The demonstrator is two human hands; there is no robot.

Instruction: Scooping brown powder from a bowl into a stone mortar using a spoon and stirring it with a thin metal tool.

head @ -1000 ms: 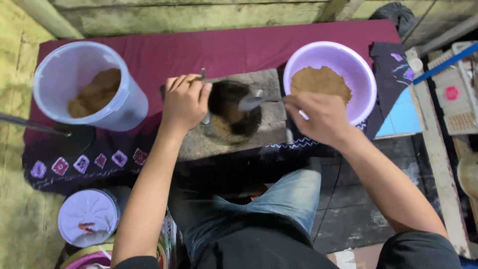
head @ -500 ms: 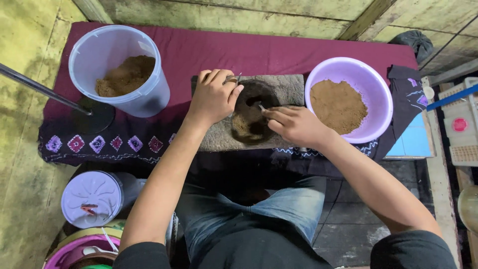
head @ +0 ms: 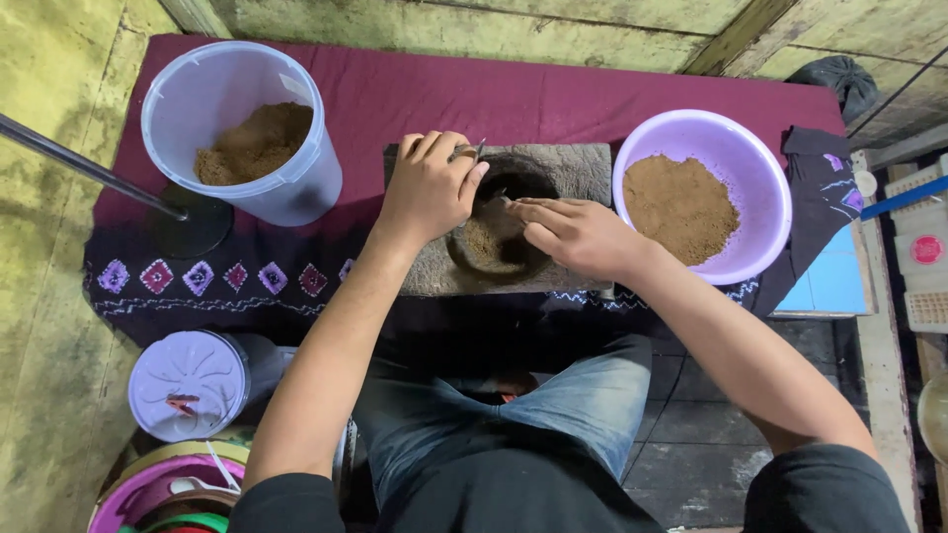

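I see a worn yellow-green plank wall (head: 494,25) behind a maroon cloth (head: 553,94) covering the bench, with dark floor tiles (head: 711,424) below.

Light: even and bright, falling from above
Shadows: dark under the table (head: 592,89) at 6 o'clock
Glare: none
Focus: sharp throughout
Edges: wide-angle bend at 9 and 3 o'clock

A low surface draped in a maroon cloth (head: 553,94) with a patterned dark border carried everything. On it sat a clear plastic bucket (head: 247,148) of brown powder at left, a grey stone block (head: 578,173) with a round hollow in the middle, and a purple basin (head: 765,173) of brown powder at right.
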